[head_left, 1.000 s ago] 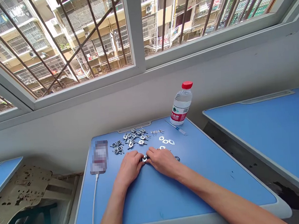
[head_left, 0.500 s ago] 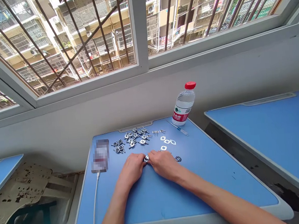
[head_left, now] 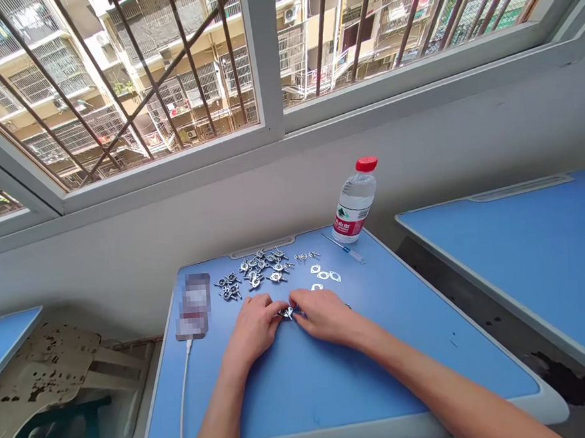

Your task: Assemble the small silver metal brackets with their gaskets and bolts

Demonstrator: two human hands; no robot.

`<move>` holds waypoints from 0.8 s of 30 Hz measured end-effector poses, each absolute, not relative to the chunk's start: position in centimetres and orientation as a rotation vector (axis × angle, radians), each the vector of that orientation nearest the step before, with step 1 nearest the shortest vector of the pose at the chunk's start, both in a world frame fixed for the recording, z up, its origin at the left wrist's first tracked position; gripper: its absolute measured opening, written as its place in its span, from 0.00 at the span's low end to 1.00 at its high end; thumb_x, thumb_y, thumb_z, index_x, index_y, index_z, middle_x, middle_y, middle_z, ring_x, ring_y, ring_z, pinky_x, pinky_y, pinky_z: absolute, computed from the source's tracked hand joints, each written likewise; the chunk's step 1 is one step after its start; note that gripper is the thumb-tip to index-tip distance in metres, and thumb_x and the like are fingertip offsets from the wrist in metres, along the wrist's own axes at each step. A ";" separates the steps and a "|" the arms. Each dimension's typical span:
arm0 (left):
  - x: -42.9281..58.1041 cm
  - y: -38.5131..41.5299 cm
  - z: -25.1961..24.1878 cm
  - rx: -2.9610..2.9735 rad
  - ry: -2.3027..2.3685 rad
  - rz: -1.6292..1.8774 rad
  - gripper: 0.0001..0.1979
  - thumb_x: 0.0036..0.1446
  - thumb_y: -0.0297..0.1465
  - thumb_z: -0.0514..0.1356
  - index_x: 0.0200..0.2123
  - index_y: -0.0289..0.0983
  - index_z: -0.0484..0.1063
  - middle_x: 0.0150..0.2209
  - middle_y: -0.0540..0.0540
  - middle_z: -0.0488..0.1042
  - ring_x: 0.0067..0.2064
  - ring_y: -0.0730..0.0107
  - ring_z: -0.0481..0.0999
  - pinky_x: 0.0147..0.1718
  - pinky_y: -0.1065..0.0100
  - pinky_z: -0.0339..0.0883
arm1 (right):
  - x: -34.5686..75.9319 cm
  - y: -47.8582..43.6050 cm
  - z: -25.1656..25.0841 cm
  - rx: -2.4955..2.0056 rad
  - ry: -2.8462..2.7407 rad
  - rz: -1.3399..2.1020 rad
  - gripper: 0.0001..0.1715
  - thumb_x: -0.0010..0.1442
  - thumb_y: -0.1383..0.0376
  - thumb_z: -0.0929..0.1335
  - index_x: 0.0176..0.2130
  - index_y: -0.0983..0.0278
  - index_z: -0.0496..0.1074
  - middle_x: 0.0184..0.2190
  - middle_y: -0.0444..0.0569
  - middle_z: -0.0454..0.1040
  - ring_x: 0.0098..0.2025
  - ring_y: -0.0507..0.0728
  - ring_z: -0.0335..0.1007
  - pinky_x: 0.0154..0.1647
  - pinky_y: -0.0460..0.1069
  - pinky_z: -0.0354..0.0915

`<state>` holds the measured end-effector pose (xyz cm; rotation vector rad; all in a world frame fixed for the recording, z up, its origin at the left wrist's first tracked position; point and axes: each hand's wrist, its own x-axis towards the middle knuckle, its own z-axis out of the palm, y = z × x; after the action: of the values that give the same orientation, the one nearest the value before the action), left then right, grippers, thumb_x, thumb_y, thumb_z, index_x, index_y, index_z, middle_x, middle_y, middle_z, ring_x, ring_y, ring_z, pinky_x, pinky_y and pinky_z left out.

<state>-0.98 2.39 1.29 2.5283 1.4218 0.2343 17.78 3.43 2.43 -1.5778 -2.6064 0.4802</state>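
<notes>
Both hands meet over the near-middle of the blue desk, around a small silver metal part [head_left: 288,313] with a pin sticking out of it. My left hand [head_left: 256,323] pinches its left side between thumb and fingertips. From the other side, the fingers of my right hand [head_left: 324,313] close on the same part, hiding some of it. Beyond the hands lies a pile of similar metal parts [head_left: 263,268] with pins. A smaller cluster of round-centred parts [head_left: 228,287] sits left of it. Several flat oval plates [head_left: 323,275] lie just past my right hand.
A water bottle [head_left: 354,204] with a red cap stands at the desk's back right corner, beside a thin blue-handled screwdriver [head_left: 347,248]. On the left lies a blurred phone [head_left: 193,306] with a white cable [head_left: 185,386]. Another blue desk [head_left: 514,243] is to the right.
The metal part has turned between my fingers, so its pin now points toward me. My right hand's fingers have shifted and opened slightly around it. The view has moved a little.
</notes>
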 end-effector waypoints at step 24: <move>0.0 2.2 1.4 2.393 1.476 0.402 0.02 0.58 0.29 0.57 0.35 0.39 0.70 0.38 0.47 0.69 0.40 0.62 0.69 0.42 0.62 0.65 | 17.4 3.3 2.7 -1.533 -2.725 0.500 0.10 0.64 0.73 0.62 0.40 0.65 0.71 0.40 0.52 0.78 0.38 0.60 0.74 0.29 0.50 0.46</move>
<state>0.04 2.17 1.37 2.3933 1.4762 0.4018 17.43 3.27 2.72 -1.5335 -2.7248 0.5004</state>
